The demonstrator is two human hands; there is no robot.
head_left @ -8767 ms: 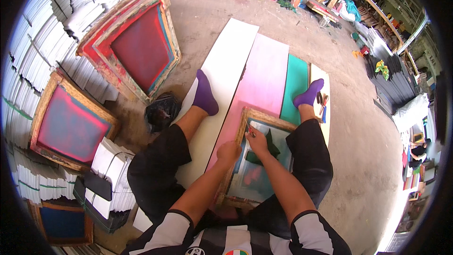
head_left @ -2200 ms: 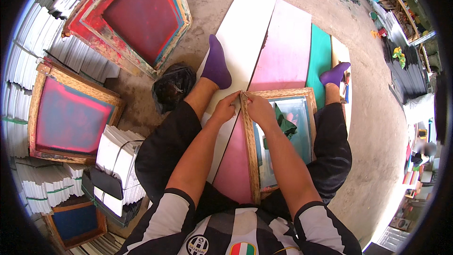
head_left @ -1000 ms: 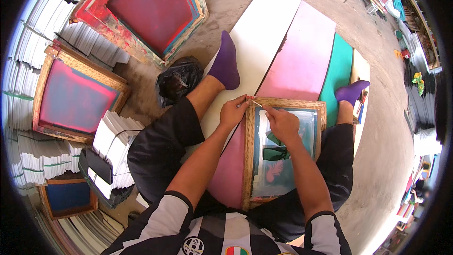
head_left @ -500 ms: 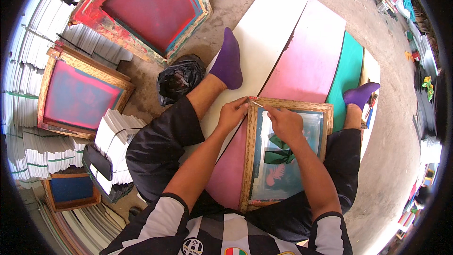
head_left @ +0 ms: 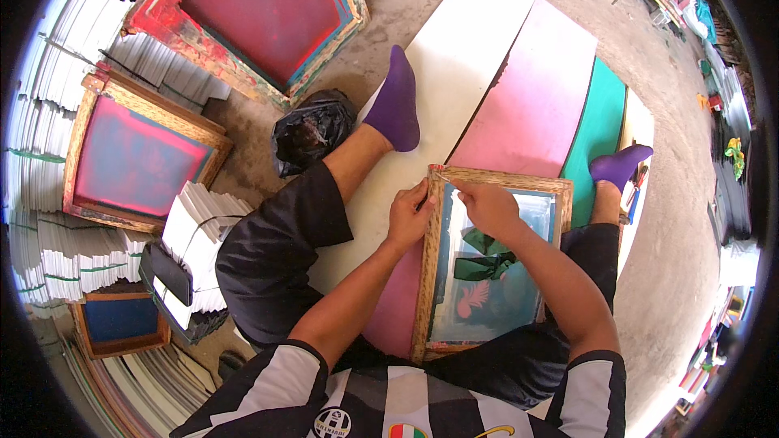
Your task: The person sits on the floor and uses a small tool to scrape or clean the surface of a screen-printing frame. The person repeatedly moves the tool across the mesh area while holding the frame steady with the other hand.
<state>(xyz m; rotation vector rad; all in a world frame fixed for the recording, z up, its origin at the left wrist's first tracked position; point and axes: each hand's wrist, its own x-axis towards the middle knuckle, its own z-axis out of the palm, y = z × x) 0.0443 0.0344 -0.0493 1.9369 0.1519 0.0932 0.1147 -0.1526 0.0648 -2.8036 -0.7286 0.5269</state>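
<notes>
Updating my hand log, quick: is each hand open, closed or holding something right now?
Left hand: fingers curled by the left edge of the wooden frame; grip cannot be told.
Right hand: closed on a thin tool at the frame's upper-left corner.

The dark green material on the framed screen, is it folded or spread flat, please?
Not spread flat: the green material lies in angled bands on the framed screen. Whether folded or in separate pieces, I cannot tell.

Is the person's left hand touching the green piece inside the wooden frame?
Apart. The head view shows it plainly: one side of the wooden frame and part of its screen lie between the left hand and the green piece.
</notes>
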